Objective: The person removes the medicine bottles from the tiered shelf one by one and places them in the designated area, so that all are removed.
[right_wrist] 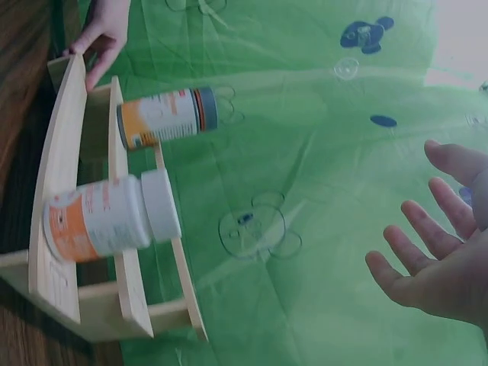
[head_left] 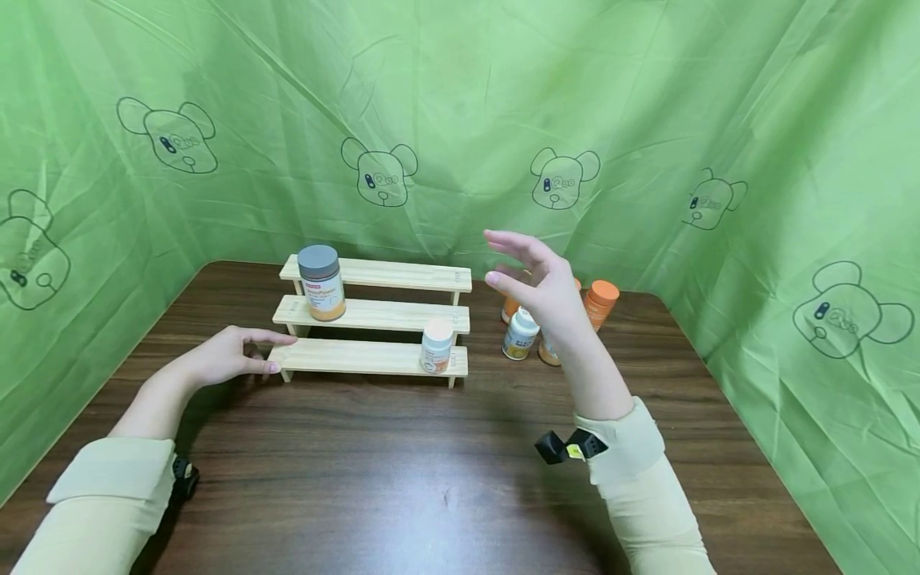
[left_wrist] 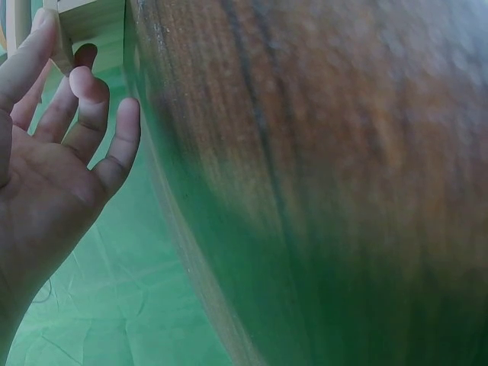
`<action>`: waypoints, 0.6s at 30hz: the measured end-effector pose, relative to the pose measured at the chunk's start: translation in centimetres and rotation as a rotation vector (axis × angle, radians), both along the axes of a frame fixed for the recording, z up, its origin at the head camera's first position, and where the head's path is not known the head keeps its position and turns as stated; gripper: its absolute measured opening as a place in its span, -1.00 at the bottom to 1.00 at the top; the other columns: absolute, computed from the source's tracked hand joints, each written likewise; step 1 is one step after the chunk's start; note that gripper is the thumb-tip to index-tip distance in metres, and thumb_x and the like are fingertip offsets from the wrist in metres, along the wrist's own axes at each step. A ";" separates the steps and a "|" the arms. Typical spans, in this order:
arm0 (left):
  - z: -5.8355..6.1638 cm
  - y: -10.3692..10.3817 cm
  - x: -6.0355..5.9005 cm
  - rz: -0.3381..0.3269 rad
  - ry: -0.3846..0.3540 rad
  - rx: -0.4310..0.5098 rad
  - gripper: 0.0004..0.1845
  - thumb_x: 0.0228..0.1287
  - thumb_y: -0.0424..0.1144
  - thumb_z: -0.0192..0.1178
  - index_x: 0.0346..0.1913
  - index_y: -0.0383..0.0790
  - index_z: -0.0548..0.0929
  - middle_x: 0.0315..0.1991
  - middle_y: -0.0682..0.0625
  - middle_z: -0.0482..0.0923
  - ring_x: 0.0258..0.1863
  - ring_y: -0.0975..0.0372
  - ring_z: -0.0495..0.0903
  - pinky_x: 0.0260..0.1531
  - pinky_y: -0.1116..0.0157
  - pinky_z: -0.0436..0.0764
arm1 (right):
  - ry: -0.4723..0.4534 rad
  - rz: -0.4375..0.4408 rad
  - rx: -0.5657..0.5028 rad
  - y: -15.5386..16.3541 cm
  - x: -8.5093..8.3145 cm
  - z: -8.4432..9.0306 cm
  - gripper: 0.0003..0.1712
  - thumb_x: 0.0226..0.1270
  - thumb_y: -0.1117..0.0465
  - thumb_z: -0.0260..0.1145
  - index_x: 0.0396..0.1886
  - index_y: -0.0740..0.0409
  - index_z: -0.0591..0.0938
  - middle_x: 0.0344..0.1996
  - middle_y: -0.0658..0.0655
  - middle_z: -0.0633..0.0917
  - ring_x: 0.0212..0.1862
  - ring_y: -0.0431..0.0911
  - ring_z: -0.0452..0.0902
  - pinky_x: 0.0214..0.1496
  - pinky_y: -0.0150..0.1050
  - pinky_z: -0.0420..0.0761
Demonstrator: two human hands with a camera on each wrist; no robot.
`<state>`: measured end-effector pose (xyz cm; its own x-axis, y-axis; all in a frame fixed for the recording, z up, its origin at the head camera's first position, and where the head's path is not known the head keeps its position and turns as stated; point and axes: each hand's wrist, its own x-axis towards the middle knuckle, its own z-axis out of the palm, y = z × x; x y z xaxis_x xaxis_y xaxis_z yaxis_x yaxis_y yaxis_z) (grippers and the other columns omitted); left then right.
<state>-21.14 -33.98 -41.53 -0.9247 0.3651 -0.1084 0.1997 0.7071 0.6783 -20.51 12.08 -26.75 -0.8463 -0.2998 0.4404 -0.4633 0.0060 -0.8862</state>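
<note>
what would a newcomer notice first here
Probably the green cloth with its bear drawings, hanging behind and beside the table. Next, the wooden rack, with a grey-capped jar on its middle step and a white-capped bottle on the front step. The right hand hovers right of it, partly hiding other bottles.

In the head view, the right hand [head_left: 542,291] blocked most of an orange bottle [head_left: 509,310] and an amber-bottomed bottle [head_left: 549,353] at 3 o'clock from the rack [head_left: 359,356], so no clean count there, sorry. Small print on the labels was way too tiny. Left sleeve [head_left: 97,507] ran off around 8 o'clock, right sleeve [head_left: 650,487] around 5. Left wrist view: table [left_wrist: 366,91] super blurry, rack chopped at 10 o'clock, left hand [left_wrist: 57,171] clipped at 9.
</note>
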 end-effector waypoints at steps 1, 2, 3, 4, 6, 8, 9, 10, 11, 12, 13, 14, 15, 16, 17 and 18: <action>0.0 0.0 0.0 0.001 -0.002 -0.001 -0.42 0.10 -0.05 0.35 0.22 -0.05 0.53 -0.54 -0.06 0.61 -0.55 0.16 0.52 -0.50 0.33 0.43 | 0.002 0.007 -0.003 -0.3 0.0 0.1 -0.45 0.17 0.32 0.38 0.20 0.11 0.52 0.20 0.02 0.53 0.28 -0.05 0.35 0.25 -0.02 0.36; 0.1 0.0 0.0 0.002 -0.002 -0.002 -0.42 0.10 -0.05 0.35 0.22 -0.05 0.53 -0.54 -0.06 0.61 -0.54 0.17 0.52 -0.50 0.33 0.43 | 0.004 0.016 -0.007 -0.7 0.0 0.1 -0.45 0.16 0.33 0.38 0.20 0.11 0.52 0.20 0.02 0.53 0.27 -0.05 0.35 0.25 -0.01 0.36; 0.1 0.1 0.0 0.003 -0.003 -0.003 -0.42 0.10 -0.05 0.35 0.22 -0.05 0.53 -0.54 -0.06 0.61 -0.54 0.17 0.52 -0.49 0.33 0.43 | 0.008 0.021 -0.009 -1.0 -0.1 0.2 -0.44 0.16 0.33 0.38 0.19 0.11 0.52 0.20 0.01 0.53 0.26 -0.07 0.37 0.25 -0.01 0.36; 0.1 0.1 0.0 0.004 -0.002 -0.004 -0.42 0.10 -0.05 0.35 0.22 -0.05 0.53 -0.54 -0.06 0.61 -0.54 0.17 0.52 -0.49 0.33 0.43 | 0.013 0.028 -0.009 -1.4 -0.1 0.3 -0.44 0.15 0.34 0.38 0.19 0.11 0.52 0.20 0.01 0.53 0.26 -0.07 0.37 0.25 -0.01 0.36; 0.1 0.1 0.0 0.005 0.002 -0.007 -0.42 0.10 -0.05 0.35 0.22 -0.05 0.53 -0.54 -0.06 0.61 -0.54 0.17 0.51 -0.49 0.33 0.43 | 0.025 0.044 -0.010 -2.1 -0.1 0.5 -0.44 0.14 0.36 0.37 0.19 0.13 0.52 0.19 0.02 0.53 0.26 -0.08 0.37 0.26 0.00 0.36; 0.1 0.1 0.0 0.007 0.001 -0.008 -0.42 0.10 -0.05 0.35 0.22 -0.06 0.53 -0.53 -0.06 0.61 -0.54 0.17 0.52 -0.50 0.33 0.43 | 0.029 0.060 -0.005 -2.9 0.1 0.7 -0.43 0.14 0.37 0.36 0.20 0.14 0.51 0.19 0.02 0.53 0.26 -0.06 0.36 0.27 -0.01 0.35; 0.1 0.1 0.0 0.006 0.002 -0.010 -0.43 0.11 -0.06 0.35 0.22 -0.06 0.53 -0.53 -0.06 0.61 -0.55 0.16 0.52 -0.50 0.33 0.43 | 0.030 0.068 -0.003 -3.4 0.3 0.9 -0.43 0.14 0.38 0.36 0.20 0.15 0.50 0.20 0.03 0.53 0.27 -0.05 0.36 0.27 -0.01 0.35; 0.1 0.1 0.0 0.005 0.004 -0.013 -0.43 0.11 -0.06 0.35 0.22 -0.06 0.53 -0.54 -0.06 0.61 -0.55 0.16 0.52 -0.51 0.33 0.43 | 0.032 0.077 0.002 -3.8 0.6 1.0 -0.43 0.15 0.38 0.35 0.21 0.17 0.49 0.20 0.06 0.52 0.28 -0.02 0.35 0.27 0.00 0.34; 0.1 0.1 0.0 0.004 0.005 -0.016 -0.43 0.11 -0.05 0.35 0.22 -0.05 0.53 -0.54 -0.06 0.61 -0.55 0.16 0.52 -0.51 0.33 0.43 | 0.031 0.083 0.006 -4.1 0.9 1.2 -0.42 0.15 0.38 0.35 0.21 0.17 0.48 0.21 0.07 0.51 0.28 0.00 0.34 0.28 0.01 0.33; 0.1 0.1 0.0 0.004 0.006 -0.018 -0.42 0.11 -0.05 0.35 0.22 -0.05 0.52 -0.54 -0.06 0.61 -0.56 0.15 0.52 -0.52 0.33 0.43 | 0.031 0.092 0.007 -4.5 1.2 1.4 -0.42 0.16 0.39 0.34 0.22 0.20 0.47 0.22 0.10 0.50 0.29 0.02 0.33 0.28 0.02 0.32; 0.1 0.1 0.0 0.004 0.008 -0.019 -0.42 0.11 -0.05 0.35 0.22 -0.05 0.53 -0.54 -0.06 0.61 -0.56 0.15 0.52 -0.51 0.33 0.43 | 0.029 0.097 0.009 -4.9 1.4 1.5 -0.42 0.16 0.39 0.33 0.23 0.21 0.46 0.22 0.11 0.50 0.29 0.04 0.32 0.29 0.02 0.31; 0.0 0.1 0.0 0.004 0.010 -0.020 -0.42 0.11 -0.05 0.35 0.22 -0.05 0.53 -0.54 -0.06 0.61 -0.56 0.15 0.52 -0.51 0.33 0.43 | 0.026 0.101 0.012 -5.3 1.6 1.6 -0.41 0.16 0.39 0.33 0.24 0.22 0.45 0.23 0.12 0.49 0.29 0.04 0.32 0.29 0.03 0.31; 0.0 0.1 0.0 0.003 0.011 -0.021 -0.42 0.11 -0.05 0.35 0.22 -0.05 0.52 -0.53 -0.05 0.62 -0.56 0.15 0.52 -0.51 0.33 0.43 | 0.026 0.102 0.016 -5.6 1.8 1.8 -0.40 0.16 0.40 0.33 0.24 0.23 0.45 0.23 0.13 0.49 0.29 0.03 0.32 0.29 0.04 0.31; 0.0 0.1 0.0 0.003 0.012 -0.020 -0.42 0.10 -0.04 0.35 0.22 -0.05 0.52 -0.53 -0.05 0.61 -0.55 0.16 0.52 -0.50 0.33 0.43 | 0.024 0.101 0.022 -5.9 1.9 1.8 -0.39 0.15 0.40 0.34 0.24 0.23 0.44 0.23 0.12 0.48 0.29 0.02 0.33 0.29 0.03 0.31; 0.0 0.1 0.0 0.004 0.012 -0.019 -0.42 0.10 -0.04 0.35 0.22 -0.05 0.52 -0.53 -0.05 0.61 -0.55 0.17 0.51 -0.49 0.33 0.43 | 0.021 0.096 0.034 -6.3 2.0 1.9 -0.38 0.14 0.40 0.34 0.24 0.22 0.44 0.23 0.09 0.49 0.28 0.00 0.33 0.29 0.01 0.32; 0.0 0.1 0.0 0.005 0.012 -0.017 -0.42 0.10 -0.04 0.35 0.22 -0.05 0.53 -0.53 -0.05 0.62 -0.55 0.17 0.51 -0.49 0.33 0.43 | 0.023 0.094 0.044 -6.6 2.0 1.9 -0.38 0.13 0.40 0.35 0.25 0.23 0.44 0.23 0.09 0.48 0.28 -0.01 0.34 0.29 0.01 0.32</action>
<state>-21.12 -33.91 -41.57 -0.9275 0.3591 -0.1038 0.2042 0.7193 0.6640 -18.51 5.50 -24.88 -0.8034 -0.3969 0.4439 -0.4835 -0.0003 -0.8753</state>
